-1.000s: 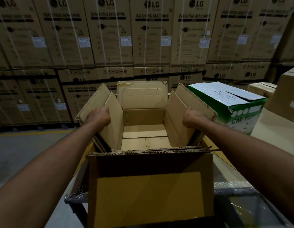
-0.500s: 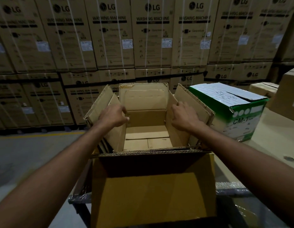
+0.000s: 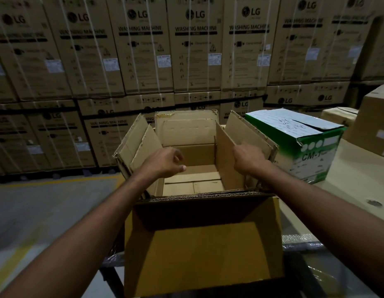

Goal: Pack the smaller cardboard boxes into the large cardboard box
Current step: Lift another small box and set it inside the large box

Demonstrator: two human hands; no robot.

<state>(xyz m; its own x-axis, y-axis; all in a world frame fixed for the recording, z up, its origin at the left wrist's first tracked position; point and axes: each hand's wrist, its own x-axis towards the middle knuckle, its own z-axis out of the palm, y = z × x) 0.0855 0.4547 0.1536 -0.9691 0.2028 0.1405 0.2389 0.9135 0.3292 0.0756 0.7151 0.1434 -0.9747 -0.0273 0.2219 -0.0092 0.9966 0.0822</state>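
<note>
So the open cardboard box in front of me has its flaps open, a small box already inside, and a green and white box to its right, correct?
Not quite. In the head view the open cardboard box is empty, only its bare bottom showing. Its flaps are open, and the green and white box does sit to its right.

The right hand (image 3: 249, 159) reaches the inner right panel of the large cardboard box (image 3: 186, 130). Its fingertips seem to sit behind the panel's edge, so the hold cannot be judged. Blur smears the fingers of the left hand (image 3: 163, 163). Both forearms run off the frame. Handwriting on the green box (image 3: 311, 155) is too small to read.
</note>
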